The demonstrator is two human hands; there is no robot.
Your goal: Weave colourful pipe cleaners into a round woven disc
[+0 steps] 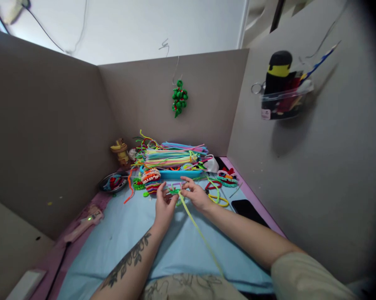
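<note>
Above the blue cloth [125, 233], my left hand [165, 204] pinches a small green pipe-cleaner piece [174, 191]. Opposite it, my right hand [194, 196] is closed on a long yellow-green pipe cleaner [198, 228] where it meets the green piece. The free end of this pipe cleaner hangs down toward my lap. My fingers partly cover the join, so I cannot tell how the two are wound. Just behind my hands lie a striped pipe-cleaner piece [151, 183] and a blue tray [175, 175] under a heap of colourful pipe cleaners [172, 156].
A dark bowl [105, 187] and a pink glue gun [86, 225] are on the left. At right lie a black phone [249, 210] and yellow loops [221, 201]. Grey panels enclose the table, with a tool holder [284, 104] and a green hanging ornament [179, 99].
</note>
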